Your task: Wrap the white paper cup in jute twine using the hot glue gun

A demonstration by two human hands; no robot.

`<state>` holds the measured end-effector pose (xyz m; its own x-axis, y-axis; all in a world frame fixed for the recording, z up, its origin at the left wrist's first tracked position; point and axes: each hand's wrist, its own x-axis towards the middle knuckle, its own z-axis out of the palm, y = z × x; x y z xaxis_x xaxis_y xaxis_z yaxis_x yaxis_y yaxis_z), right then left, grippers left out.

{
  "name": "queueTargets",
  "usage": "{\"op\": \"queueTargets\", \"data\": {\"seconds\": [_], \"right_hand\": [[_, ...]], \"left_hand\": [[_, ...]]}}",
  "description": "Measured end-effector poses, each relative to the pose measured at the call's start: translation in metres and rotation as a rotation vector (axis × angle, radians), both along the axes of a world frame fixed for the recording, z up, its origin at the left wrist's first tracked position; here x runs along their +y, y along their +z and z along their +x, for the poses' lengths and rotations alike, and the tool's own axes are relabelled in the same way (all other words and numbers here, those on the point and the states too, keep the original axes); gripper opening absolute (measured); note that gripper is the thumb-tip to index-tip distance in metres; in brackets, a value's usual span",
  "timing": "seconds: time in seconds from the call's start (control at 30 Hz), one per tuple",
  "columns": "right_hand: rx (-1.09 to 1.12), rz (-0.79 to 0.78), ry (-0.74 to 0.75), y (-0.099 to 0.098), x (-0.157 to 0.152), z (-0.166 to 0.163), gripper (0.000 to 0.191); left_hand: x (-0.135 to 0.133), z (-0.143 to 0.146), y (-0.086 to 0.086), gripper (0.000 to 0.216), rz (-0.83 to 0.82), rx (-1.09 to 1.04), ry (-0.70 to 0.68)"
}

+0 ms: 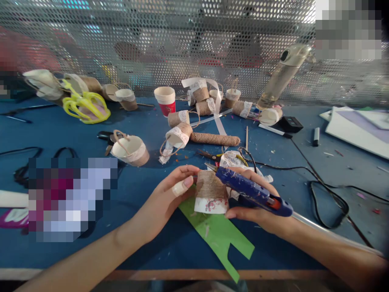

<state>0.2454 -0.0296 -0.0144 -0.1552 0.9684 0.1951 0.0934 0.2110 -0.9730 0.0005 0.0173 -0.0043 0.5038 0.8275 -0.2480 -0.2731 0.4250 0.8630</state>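
A small paper cup [212, 184] wound with brown twine shows a white band with pink print at its lower end. My left hand [174, 188] is closed on the cup's left side, with a pale bandage round one finger. My right hand [258, 202] grips a blue hot glue gun [246, 186] streaked with glue strands. The gun's nozzle points left, just over the cup's top edge. My right thumb is by the cup's lower right corner; the other fingers are partly hidden behind the gun. Under the cup lies a green cut sheet [219, 233].
A twine-wrapped cup with a handle [130, 152] stands left. Beyond my hands are a twine roll [215, 139], scissors [214, 156], lace [234, 159] and a red cup [165, 101]. Black cable [328, 186] loops at right. A bottle [281, 77] leans against the perforated metal screen [182, 48].
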Motion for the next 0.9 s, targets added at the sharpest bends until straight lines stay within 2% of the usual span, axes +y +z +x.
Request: {"op": "queueTargets", "data": {"seconds": [0.07,0.2,0.3,0.67,0.9], "right_hand": [[0.006,-0.02,-0.001,0.001,-0.0006,-0.0002,0.043],[0.043,-0.028,0.009,0.004,-0.0016,-0.0011,0.045],[0.077,0.018,0.022,0.0031,-0.0018,-0.0013,0.051],[0.052,0.05,0.069,0.0053,-0.001,0.0005,0.052],[0.012,0.058,0.033,0.003,-0.0007,0.0004,0.051]], "left_hand": [[0.0011,-0.0005,0.0003,0.015,0.039,0.001,0.008],[0.0021,-0.0016,0.0004,0.034,0.077,0.045,0.032],[0.003,-0.003,-0.0013,0.04,0.075,0.08,0.067],[0.005,-0.0056,-0.0075,0.025,0.126,0.134,0.063],[0.0056,-0.0051,-0.0032,0.02,0.142,0.156,0.065]]}}
